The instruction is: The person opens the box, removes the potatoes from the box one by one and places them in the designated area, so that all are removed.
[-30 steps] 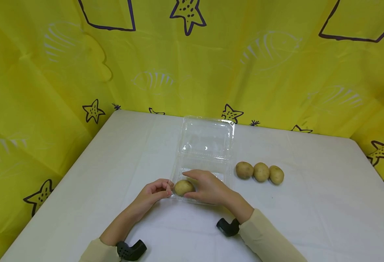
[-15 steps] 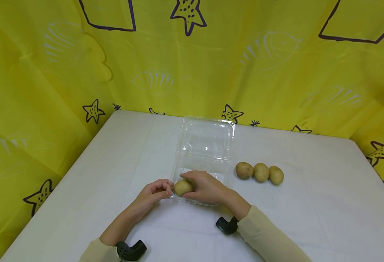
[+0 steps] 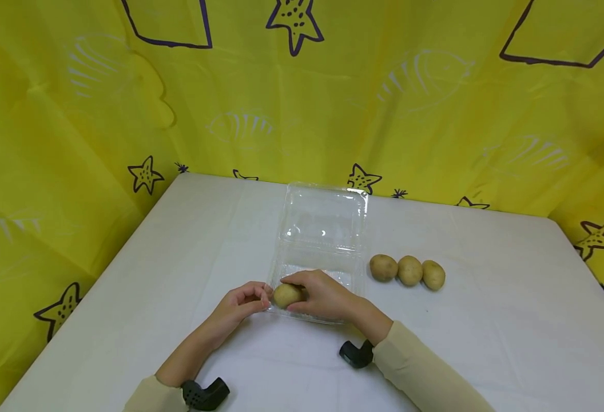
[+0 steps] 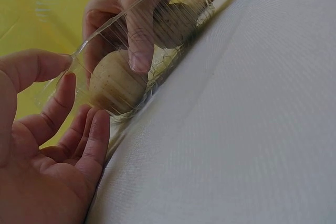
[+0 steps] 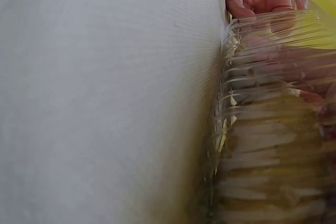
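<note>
A clear plastic clamshell container (image 3: 328, 252) lies open on the white table, its lid (image 3: 325, 220) folded back. My right hand (image 3: 304, 293) grips a tan potato (image 3: 285, 295) inside the tray's near left corner, fingers curled over its top. My left hand (image 3: 263, 296) pinches the tray's near left corner rim. In the left wrist view the potato (image 4: 113, 85) shows through the ribbed wall (image 4: 163, 22), with my left hand (image 4: 65, 74) at the rim. The right wrist view shows the potato (image 5: 268, 171) behind the ribbed wall (image 5: 262, 72).
Three more potatoes (image 3: 409, 270) lie in a row on the table just right of the container. A yellow curtain with star and fish prints (image 3: 302, 97) hangs close behind and beside the table. Bare tablecloth (image 3: 513, 320) spreads to the right and left.
My right hand's fingers have curled further over the potato, which has shifted slightly left into the tray corner. The left hand has kept its hold on the rim.
</note>
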Available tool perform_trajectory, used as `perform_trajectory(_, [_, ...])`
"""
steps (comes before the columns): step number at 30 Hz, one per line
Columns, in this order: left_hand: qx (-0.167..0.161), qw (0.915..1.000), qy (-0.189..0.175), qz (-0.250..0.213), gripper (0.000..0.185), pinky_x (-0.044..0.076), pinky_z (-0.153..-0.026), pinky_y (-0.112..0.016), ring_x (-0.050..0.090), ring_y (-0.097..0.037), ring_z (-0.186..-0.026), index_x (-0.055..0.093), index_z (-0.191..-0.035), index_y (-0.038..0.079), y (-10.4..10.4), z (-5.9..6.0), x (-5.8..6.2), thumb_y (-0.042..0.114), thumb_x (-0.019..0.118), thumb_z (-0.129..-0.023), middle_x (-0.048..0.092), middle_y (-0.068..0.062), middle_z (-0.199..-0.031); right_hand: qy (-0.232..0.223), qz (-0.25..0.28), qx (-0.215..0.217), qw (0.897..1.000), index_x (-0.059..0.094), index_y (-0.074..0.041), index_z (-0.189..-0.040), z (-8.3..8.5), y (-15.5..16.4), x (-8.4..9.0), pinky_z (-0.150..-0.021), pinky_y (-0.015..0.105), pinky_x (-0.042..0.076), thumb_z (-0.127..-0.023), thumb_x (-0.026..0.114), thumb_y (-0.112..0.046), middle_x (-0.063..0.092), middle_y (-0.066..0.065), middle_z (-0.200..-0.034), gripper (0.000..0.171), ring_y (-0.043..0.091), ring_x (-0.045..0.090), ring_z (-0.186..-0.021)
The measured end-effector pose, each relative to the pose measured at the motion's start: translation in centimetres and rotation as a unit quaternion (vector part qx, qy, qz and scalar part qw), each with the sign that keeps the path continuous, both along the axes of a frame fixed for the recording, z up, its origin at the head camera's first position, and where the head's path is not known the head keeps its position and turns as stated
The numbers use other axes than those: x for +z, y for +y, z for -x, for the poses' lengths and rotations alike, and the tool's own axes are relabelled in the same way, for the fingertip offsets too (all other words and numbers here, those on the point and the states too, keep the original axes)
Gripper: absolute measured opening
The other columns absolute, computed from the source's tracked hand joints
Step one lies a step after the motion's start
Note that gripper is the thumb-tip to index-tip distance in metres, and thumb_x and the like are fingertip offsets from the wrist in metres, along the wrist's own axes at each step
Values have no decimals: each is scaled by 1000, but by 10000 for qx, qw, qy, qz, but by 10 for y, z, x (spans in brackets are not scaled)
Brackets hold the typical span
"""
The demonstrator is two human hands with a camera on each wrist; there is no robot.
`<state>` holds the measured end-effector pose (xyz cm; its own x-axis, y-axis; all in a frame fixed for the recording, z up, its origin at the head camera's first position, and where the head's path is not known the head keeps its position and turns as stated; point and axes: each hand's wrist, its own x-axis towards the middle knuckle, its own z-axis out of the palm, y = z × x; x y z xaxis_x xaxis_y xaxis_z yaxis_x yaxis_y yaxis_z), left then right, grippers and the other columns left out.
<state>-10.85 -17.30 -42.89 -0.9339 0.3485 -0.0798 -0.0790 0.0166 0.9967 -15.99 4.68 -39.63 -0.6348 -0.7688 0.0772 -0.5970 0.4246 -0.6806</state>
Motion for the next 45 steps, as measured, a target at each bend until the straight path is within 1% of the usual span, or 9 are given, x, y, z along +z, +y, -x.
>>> perform_trajectory(12, [-51,9999,3,-97,11,39,-87,-23,45,-24,-106,56,-88,1,-1,0,1,11,60,-87,47,-13,-115,7,-15,-35,10000,60,-4,-116,2,0,2,-70,22,45,-78,74,-15,60,-5,-98,42,8,52,-80])
perform_trajectory(18, [-21,9999,33,-107,6,39,-87,-22,46,-21,-107,56,-86,4,0,1,0,8,60,-87,48,-12,-114,6,190,-249,9995,60,-4,-116,2,5,7,-71,24,45,-77,74,-13,60,-5,-95,42,9,53,-80])
perform_trajectory(21, [-15,9999,31,-131,4,39,-87,-22,47,-20,-107,56,-85,6,0,2,0,8,59,-87,48,-13,-114,44,280,-257,9993,60,-3,-116,2,7,8,-72,25,45,-77,74,-12,61,-3,-96,42,10,53,-80])
perform_trajectory(24, [-5,9999,11,-137,4,40,-86,-22,46,-21,-107,56,-85,7,0,1,0,8,60,-87,47,-13,-114,76,296,-262,9992,60,-3,-116,2,9,9,-74,26,46,-78,74,-13,62,-2,-99,42,10,54,-83])
perform_trajectory(29, [59,10000,-23,-45,4,39,-84,-22,45,-21,-108,57,-84,7,0,1,0,9,60,-86,48,-12,-114,147,408,-432,9981,59,0,-117,-1,15,14,-84,30,45,-76,75,-14,62,4,-110,47,14,56,-98])
perform_trajectory(31, [80,10000,-37,-8,4,39,-84,-22,45,-21,-108,57,-84,7,0,1,0,9,60,-86,48,-12,-114,169,460,-476,9977,59,1,-117,-1,17,16,-87,32,44,-76,76,-14,61,6,-112,47,16,56,-103])
perform_trajectory(36, [110,9999,-96,19,5,40,-84,-22,45,-22,-108,57,-85,6,0,1,1,10,60,-87,48,-12,-115,269,476,-450,9975,58,3,-117,-2,23,16,-88,32,44,-77,75,-15,61,8,-114,48,19,56,-104])
perform_trajectory(42, [111,9999,-109,41,8,40,-83,-23,45,-23,-108,57,-86,4,1,1,1,12,60,-87,48,-13,-115,351,742,-506,9953,57,4,-118,-5,31,21,-87,32,45,-76,76,-12,61,8,-113,49,18,57,-103])
perform_trajectory(45, [101,9999,-89,52,9,40,-84,-23,44,-24,-109,56,-86,3,1,1,1,11,59,-87,48,-14,-114,435,767,-512,9948,57,4,-118,-5,35,21,-86,31,45,-76,75,-11,61,9,-113,48,19,57,-103])
